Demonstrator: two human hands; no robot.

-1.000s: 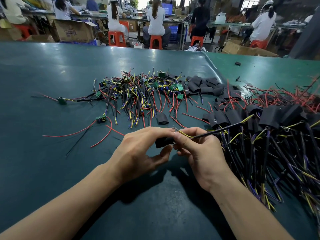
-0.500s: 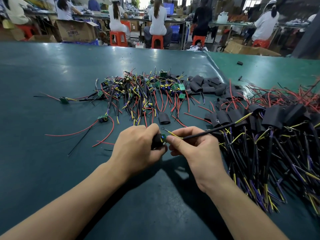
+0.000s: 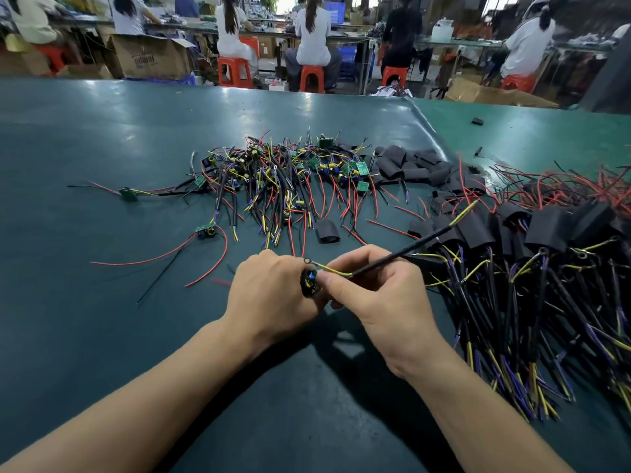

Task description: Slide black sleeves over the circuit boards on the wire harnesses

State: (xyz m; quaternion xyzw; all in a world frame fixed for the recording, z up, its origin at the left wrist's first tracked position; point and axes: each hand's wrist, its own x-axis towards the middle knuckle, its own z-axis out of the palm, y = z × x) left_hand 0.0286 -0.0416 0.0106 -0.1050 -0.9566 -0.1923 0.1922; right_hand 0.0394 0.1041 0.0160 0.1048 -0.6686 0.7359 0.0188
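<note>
On the green mat (image 3: 102, 138), far left, a heap of bare harnesses (image 3: 273, 179) waits unsleeved beside loose black sleeves (image 3: 409, 165). At centre, the left hand (image 3: 273, 295) grips a black sleeve (image 3: 309, 283) with a circuit board showing at its mouth, apparently partly in; the right hand (image 3: 379, 295) pinches that harness's wires (image 3: 403, 250). Rightward, a large sleeved pile (image 3: 546, 233) suggests well over half is done.

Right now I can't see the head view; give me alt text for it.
Left hand grips a black sleeve with a circuit board showing in its open end, while the right hand pinches its wires. Bare harnesses lie behind, sleeved harnesses at right.
</note>
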